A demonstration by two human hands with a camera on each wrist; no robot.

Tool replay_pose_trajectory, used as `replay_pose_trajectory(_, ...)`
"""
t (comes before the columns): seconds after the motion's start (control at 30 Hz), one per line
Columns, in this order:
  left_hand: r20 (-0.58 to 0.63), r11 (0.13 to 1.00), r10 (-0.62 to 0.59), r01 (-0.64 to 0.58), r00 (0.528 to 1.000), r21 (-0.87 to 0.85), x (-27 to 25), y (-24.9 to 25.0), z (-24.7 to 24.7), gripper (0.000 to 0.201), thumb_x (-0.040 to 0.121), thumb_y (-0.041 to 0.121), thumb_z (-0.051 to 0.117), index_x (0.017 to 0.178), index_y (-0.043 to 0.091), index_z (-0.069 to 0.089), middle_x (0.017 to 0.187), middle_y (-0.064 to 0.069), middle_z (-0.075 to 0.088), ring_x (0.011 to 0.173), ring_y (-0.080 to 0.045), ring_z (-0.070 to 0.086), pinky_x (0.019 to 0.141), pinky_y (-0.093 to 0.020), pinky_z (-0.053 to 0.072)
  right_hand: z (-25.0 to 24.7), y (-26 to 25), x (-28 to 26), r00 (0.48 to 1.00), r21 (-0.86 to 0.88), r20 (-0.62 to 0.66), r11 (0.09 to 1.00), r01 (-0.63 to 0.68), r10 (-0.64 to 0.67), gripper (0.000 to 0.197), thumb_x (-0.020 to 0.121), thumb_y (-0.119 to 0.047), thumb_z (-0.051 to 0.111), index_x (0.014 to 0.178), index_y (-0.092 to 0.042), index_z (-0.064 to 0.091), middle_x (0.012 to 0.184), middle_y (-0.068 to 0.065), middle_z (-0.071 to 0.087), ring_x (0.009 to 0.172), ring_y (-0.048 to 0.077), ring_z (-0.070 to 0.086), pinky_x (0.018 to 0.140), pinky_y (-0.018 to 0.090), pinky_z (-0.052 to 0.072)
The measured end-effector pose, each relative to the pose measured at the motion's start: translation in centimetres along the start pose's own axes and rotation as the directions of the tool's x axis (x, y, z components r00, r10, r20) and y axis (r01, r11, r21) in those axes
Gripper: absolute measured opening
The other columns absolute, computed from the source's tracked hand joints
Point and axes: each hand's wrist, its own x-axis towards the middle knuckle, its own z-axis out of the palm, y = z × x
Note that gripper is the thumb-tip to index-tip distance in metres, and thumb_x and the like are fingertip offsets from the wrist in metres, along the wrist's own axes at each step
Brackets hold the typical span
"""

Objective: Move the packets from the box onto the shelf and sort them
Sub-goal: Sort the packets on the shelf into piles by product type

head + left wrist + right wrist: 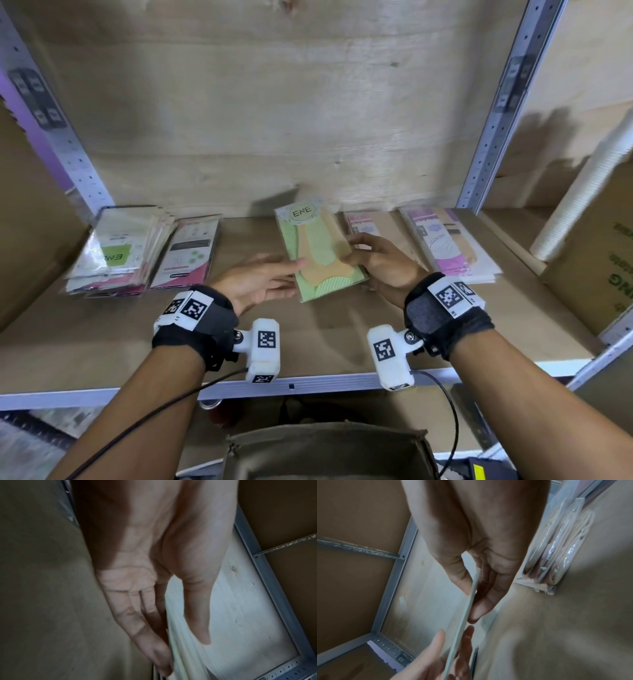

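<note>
Glossy plastic packets point(450, 241), matt board shelf point(308, 339), prob. metal frame point(493, 113).

Box point(329, 452) cut off below, seemingly.

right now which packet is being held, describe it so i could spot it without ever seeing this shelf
On the wooden shelf, look at the middle, between the stacks on the left and the purple-printed packets on the right. There the right hand pinches a packet by its edge while the left hand reaches flat toward it. It is the only pale green one with a tan sock shape and a round ENE label.
</note>
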Motion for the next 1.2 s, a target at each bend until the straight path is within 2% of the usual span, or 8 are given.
replay_pose_trajectory(0.13, -0.096, 0.999, 0.033, -0.030, 0.995, 0.031, 0.0, -0.3, -0.2, 0.009, 0.079, 0.011, 0.081, 0.086, 0.014, 0.079, 0.101, -0.012, 0.078, 0.078, -0.015, 0.072, 0.065, -0.021, 0.061, 0.9, 0.2, 0.3, 1.000, -0.017, -0.023, 1.000, 0.009, -0.010, 0.030, 0.086, 0.011, 0.060, 0.114, 0.000, 0.055, 0.094, 0.015, 0.064, 0.063, 0.011, 0.067, 0.050, 0.018, 0.048)
replay_pose_trajectory(0.27, -0.185, 0.992, 0.048, -0.025, 0.982, 0.125, 0.2, -0.6, -0.4, 0.020, 0.080, 0.007, 0.081, 0.098, 0.003, 0.073, 0.089, -0.010, 0.079, 0.067, -0.011, 0.072, 0.060, -0.019, 0.059, 1.2, 0.0, 0.9, 0.998, -0.282, -0.001, 0.958, -0.053, 0.055, 0.048, 0.079, 0.005, 0.069, 0.124, -0.002, 0.054, 0.100, 0.010, 0.067, 0.086, 0.024, 0.067, 0.070, 0.032, 0.054)
replay_pose_trajectory(0.37, -0.290, 0.987, 0.067, -0.020, 0.955, 0.159, 0.4, -0.7, -0.4, 0.033, 0.078, 0.003, 0.081, 0.107, -0.005, 0.068, 0.083, -0.011, 0.077, 0.060, -0.010, 0.073, 0.056, -0.019, 0.059, 2.0, 0.0, 1.2, 0.998, -0.433, -0.033, 0.899, -0.068, 0.060, 0.053, 0.075, 0.002, 0.074, 0.124, -0.004, 0.055, 0.091, 0.006, 0.063, 0.077, 0.022, 0.062, 0.065, 0.031, 0.052)
replay_pose_trajectory(0.57, -0.443, 0.971, 0.045, 0.064, 0.895, 0.229, 1.0, -1.2, -0.5, 0.032, 0.072, -0.004, 0.084, 0.097, -0.007, 0.065, 0.101, -0.026, 0.071, 0.077, -0.026, 0.073, 0.062, -0.026, 0.062, 3.1, 0.9, 1.6, 0.991, -0.679, -0.135, 0.728, -0.094, 0.002, 0.060, 0.072, -0.012, 0.082, 0.125, -0.009, 0.055, 0.114, 0.010, 0.064, 0.104, 0.027, 0.064, 0.091, 0.039, 0.056)
replay_pose_trajectory(0.7, -0.480, 0.956, 0.029, 0.116, 0.877, 0.271, 1.4, -1.4, -0.6, 0.032, 0.071, -0.001, 0.086, 0.097, -0.008, 0.069, 0.102, -0.026, 0.072, 0.089, -0.032, 0.072, 0.086, -0.041, 0.059, 3.4, 1.3, 1.4, 0.991, -0.769, -0.137, 0.629, -0.112, 0.009, 0.054, 0.073, -0.018, 0.083, 0.119, -0.007, 0.058, 0.114, 0.009, 0.063, 0.101, 0.022, 0.060, 0.083, 0.031, 0.054)
replay_pose_trajectory(0.8, -0.478, 0.925, 0.036, 0.152, 0.878, 0.349, 1.6, -1.3, -0.8, 0.033, 0.071, 0.007, 0.089, 0.099, -0.004, 0.074, 0.080, -0.013, 0.069, 0.064, -0.018, 0.063, 0.077, -0.034, 0.061, 3.5, 1.5, 1.3, 0.992, -0.780, -0.125, 0.618, -0.099, 0.000, 0.058, 0.073, -0.019, 0.083, 0.125, -0.009, 0.058, 0.118, 0.007, 0.060, 0.095, 0.018, 0.055, 0.072, 0.023, 0.045)
replay_pose_trajectory(0.93, -0.465, 0.902, 0.030, 0.176, 0.885, 0.394, 1.8, -1.1, -0.4, 0.033, 0.074, 0.005, 0.086, 0.103, -0.002, 0.072, 0.083, -0.011, 0.069, 0.070, -0.019, 0.067, 0.059, -0.023, 0.060, 3.6, 1.7, 1.3, 0.996, -0.762, -0.089, 0.643, -0.073, 0.007, 0.059, 0.073, -0.022, 0.082, 0.126, -0.015, 0.058, 0.121, 0.005, 0.059, 0.104, 0.019, 0.058, 0.074, 0.022, 0.044)
replay_pose_trajectory(1.2, -0.452, 0.943, 0.039, 0.117, 0.891, 0.312, 2.6, -0.9, -0.5, 0.019, 0.073, 0.006, 0.085, 0.086, 0.003, 0.072, 0.100, -0.019, 0.074, 0.095, -0.028, 0.074, 0.089, -0.041, 0.060, 3.3, 1.7, 1.7, 0.998, -0.718, -0.067, 0.694, -0.062, 0.020, 0.051, 0.078, -0.029, 0.077, 0.124, -0.020, 0.057, 0.124, 0.002, 0.055, 0.111, 0.019, 0.055, 0.084, 0.027, 0.043)
